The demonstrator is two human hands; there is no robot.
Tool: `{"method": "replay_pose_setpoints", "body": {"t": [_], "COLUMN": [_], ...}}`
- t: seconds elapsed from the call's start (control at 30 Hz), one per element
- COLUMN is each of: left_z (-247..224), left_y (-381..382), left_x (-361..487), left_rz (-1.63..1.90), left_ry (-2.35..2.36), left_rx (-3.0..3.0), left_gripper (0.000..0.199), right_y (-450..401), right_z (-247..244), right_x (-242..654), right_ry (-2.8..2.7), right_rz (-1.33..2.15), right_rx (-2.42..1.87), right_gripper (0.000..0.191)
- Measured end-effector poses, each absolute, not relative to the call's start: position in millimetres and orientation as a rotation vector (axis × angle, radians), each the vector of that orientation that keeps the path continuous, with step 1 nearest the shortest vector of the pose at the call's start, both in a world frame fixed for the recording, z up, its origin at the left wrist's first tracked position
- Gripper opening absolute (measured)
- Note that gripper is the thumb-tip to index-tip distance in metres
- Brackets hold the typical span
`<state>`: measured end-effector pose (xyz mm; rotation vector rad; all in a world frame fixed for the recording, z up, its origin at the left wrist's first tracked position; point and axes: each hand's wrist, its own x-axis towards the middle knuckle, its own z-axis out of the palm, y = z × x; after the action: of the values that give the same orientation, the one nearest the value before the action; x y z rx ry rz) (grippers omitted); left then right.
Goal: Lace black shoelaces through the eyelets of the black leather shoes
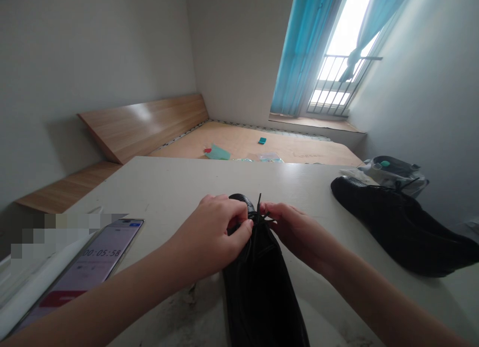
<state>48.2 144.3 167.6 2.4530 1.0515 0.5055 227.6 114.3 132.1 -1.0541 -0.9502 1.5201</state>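
Observation:
A black shoe (262,292) lies on the white table (179,182), its toe pointing away and its opening towards me. Black laces (257,232) stick up near its front. My left hand (224,227) is at the shoe's left side, thumb and fingers pinched together at the laces. On the right side, my right hand (290,227) has its fingertips closed beside the lace ends; what they grip is too small to make out. The second black shoe (396,227) rests on its own at the table's right.
A phone (101,257) showing a timer lies at the left, next to a white object (48,257). A grey bag (396,170) stands behind the second shoe. Beyond the table is a bed (239,135) with small packets.

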Motion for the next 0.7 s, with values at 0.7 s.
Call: {"method": "replay_pose_setpoints", "body": {"t": [0.7], "left_z": [169.8], "left_y": [107.3], "left_x": [30.6], "left_rz": [0.671], "left_ry": [1.030], "left_rx": [2.261], "left_gripper": [0.031], "right_y": [113.0], "right_z": [136.4], "right_x": [232.2], "right_ry": [-1.493], "right_rz": [0.952], "right_rx": [-1.357], "right_gripper": [0.031]}}
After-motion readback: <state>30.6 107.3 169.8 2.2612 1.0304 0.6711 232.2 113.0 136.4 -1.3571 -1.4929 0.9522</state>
